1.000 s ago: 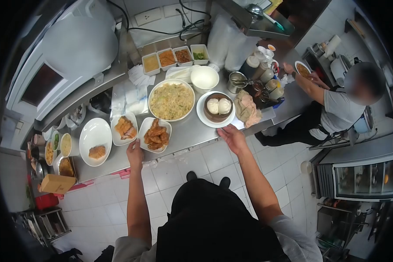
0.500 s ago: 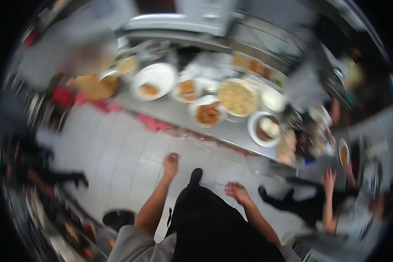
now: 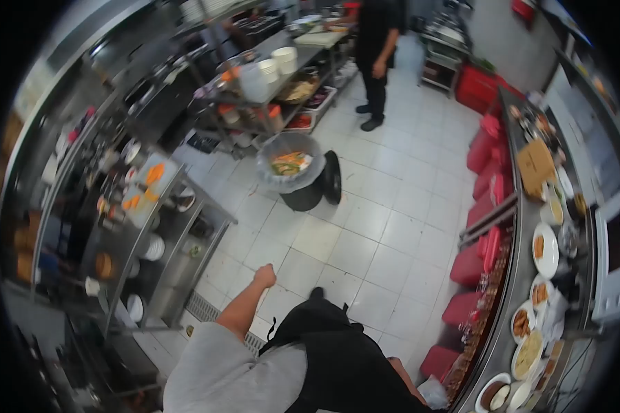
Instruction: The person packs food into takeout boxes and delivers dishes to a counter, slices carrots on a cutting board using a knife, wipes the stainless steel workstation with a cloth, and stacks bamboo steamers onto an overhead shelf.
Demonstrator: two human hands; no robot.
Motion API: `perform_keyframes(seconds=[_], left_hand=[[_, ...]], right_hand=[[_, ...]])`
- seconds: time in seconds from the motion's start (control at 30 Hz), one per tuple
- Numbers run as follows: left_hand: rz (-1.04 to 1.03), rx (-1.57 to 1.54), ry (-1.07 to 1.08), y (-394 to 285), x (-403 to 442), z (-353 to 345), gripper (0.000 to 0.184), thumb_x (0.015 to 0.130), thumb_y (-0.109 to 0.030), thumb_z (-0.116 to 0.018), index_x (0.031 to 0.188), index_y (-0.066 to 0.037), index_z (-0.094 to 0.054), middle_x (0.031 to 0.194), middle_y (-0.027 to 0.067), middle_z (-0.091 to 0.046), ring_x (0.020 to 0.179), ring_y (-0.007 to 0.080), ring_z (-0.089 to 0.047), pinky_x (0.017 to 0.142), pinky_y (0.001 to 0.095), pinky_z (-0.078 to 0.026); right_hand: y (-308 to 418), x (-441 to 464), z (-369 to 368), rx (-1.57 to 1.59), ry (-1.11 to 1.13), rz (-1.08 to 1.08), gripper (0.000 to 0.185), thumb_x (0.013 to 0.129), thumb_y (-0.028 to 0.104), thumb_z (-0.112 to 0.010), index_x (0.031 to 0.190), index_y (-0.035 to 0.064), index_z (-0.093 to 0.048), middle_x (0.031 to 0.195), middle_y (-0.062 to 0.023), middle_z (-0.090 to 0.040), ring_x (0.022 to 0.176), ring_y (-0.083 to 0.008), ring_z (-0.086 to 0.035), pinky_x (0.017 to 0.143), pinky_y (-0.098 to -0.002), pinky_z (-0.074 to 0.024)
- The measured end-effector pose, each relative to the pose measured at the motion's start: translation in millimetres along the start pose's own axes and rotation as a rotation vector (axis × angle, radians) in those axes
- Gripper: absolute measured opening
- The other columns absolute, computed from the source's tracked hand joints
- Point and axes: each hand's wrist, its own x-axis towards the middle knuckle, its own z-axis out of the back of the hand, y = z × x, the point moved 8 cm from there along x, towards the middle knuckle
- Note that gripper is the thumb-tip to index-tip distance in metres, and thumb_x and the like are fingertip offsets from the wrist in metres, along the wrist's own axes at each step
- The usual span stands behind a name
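My left hand point(image 3: 265, 276) is held out over the tiled floor with its fingers curled, and nothing shows in it. Low beside the black apron point(image 3: 355, 365) is my right hand point(image 3: 395, 363); its fingers are mostly out of sight. Ahead of the left hand stands a black bin point(image 3: 303, 198) with a clear liner and food scraps inside. A round black lid point(image 3: 332, 177) leans upright against the bin's right side. Neither hand touches any of these.
Along the right runs a steel counter point(image 3: 492, 347) bearing several dishes, with red bins point(image 3: 465, 268) beneath. A steel shelf unit point(image 3: 210, 237) stands at left, by a floor drain point(image 3: 203, 308). A person in black point(image 3: 377, 62) stands farther ahead near another worktable point(image 3: 303, 58).
My view has swung left, so the food counter now lies along my right side. The lined bin has come into view ahead. My right hand has dropped beside the apron.
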Motion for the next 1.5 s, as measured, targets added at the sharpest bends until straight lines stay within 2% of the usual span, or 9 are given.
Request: perform_keyframes(seconds=[0.13,0.27,0.43,0.63,0.7,0.8,1.07,1.3,1.5], left_hand=[[-0.071,-0.219,-0.122,78,-5,-10,0.02,0.088,-0.012,-0.064,0.104,-0.004,-0.072,0.11,0.0246,-0.073,0.106,0.042,-0.07,0.09,0.0519,-0.057],[-0.01,-0.481,-0.094,100,-55,28,0.028,0.098,-0.031,-0.065,0.102,-0.005,-0.074,0.105,0.0227,-0.074,0.106,0.0414,-0.07,0.09,0.0508,-0.056],[0.303,-0.793,-1.282,458,-37,100,0.019,0.099,-0.019,-0.061,0.101,-0.003,-0.071,0.092,0.0264,-0.07,0.089,0.0485,-0.067,0.076,0.0569,-0.052],[0.952,-0.891,-1.609,761,-215,223,0.016,0.098,-0.016,-0.066,0.101,0.0,-0.068,0.085,0.0169,-0.071,0.077,0.0249,-0.068,0.071,0.0403,-0.052],[0.863,-0.956,-1.9,780,-254,258,0.013,0.101,-0.015,-0.065,0.098,-0.003,-0.068,0.071,0.0029,-0.062,0.06,0.0125,-0.057,0.054,0.0301,-0.044],[0.88,-1.164,-2.142,814,-295,275,0.017,0.098,-0.016,-0.068,0.099,0.001,-0.068,0.079,0.0106,-0.067,0.066,0.0173,-0.063,0.057,0.0348,-0.048],[1.004,-1.54,-1.746,926,-346,298,0.035,0.102,-0.032,-0.063,0.096,0.002,-0.07,0.07,0.0094,-0.061,0.062,0.0205,-0.059,0.056,0.0368,-0.045],[1.308,-0.771,-1.423,1088,-318,304,0.063,0.101,-0.049,-0.057,0.104,0.012,-0.071,0.104,0.0369,-0.071,0.102,0.0566,-0.066,0.089,0.0582,-0.052],[1.253,-0.512,-1.301,1125,-281,304,0.052,0.097,-0.039,-0.058,0.093,0.011,-0.072,0.089,0.0356,-0.07,0.093,0.0543,-0.068,0.083,0.0583,-0.052]], right_hand=[[59,30,67,0.676,-0.135,-0.399,0.025,0.091,0.016,-0.067,0.112,0.0028,-0.066,0.095,-0.0201,-0.072,0.086,-0.0372,-0.074,0.071,-0.0516,-0.061],[118,148,84,0.671,-0.07,-0.349,0.026,0.098,0.009,-0.06,0.118,-0.0069,-0.058,0.092,-0.0216,-0.069,0.073,-0.0346,-0.072,0.059,-0.0457,-0.0607],[379,235,62,0.468,0.078,-0.133,0.027,0.098,0.011,-0.062,0.121,-0.0036,-0.06,0.102,-0.0219,-0.072,0.081,-0.0321,-0.075,0.064,-0.0414,-0.0639],[650,232,-36,0.302,0.433,0.24,0.034,0.102,0.014,-0.06,0.131,-0.0026,-0.058,0.11,-0.0178,-0.074,0.095,-0.0269,-0.075,0.078,-0.0369,-0.0631],[666,231,-59,0.248,0.465,0.231,0.033,0.103,0.014,-0.059,0.131,-0.0025,-0.059,0.111,-0.0174,-0.074,0.096,-0.0267,-0.075,0.079,-0.0367,-0.063],[674,247,-79,0.111,0.481,0.222,0.031,0.104,0.016,-0.059,0.128,-0.0027,-0.06,0.108,-0.017,-0.074,0.092,-0.0258,-0.076,0.076,-0.0365,-0.0631],[558,351,-46,-0.021,0.352,-0.312,0.021,0.103,0.022,-0.058,0.108,0.0035,-0.067,0.095,-0.014,-0.074,0.073,-0.0272,-0.073,0.061,-0.0415,-0.0623],[678,305,-53,0.004,0.284,-0.254,0.024,0.102,0.016,-0.059,0.12,0.0015,-0.062,0.101,-0.0181,-0.073,0.084,-0.0312,-0.075,0.068,-0.0438,-0.0633],[813,289,-143,0.085,0.309,-0.051,0.034,0.1,0.021,-0.066,0.123,-0.0028,-0.061,0.105,-0.017,-0.074,0.09,-0.0275,-0.075,0.072,-0.0387,-0.0619]])
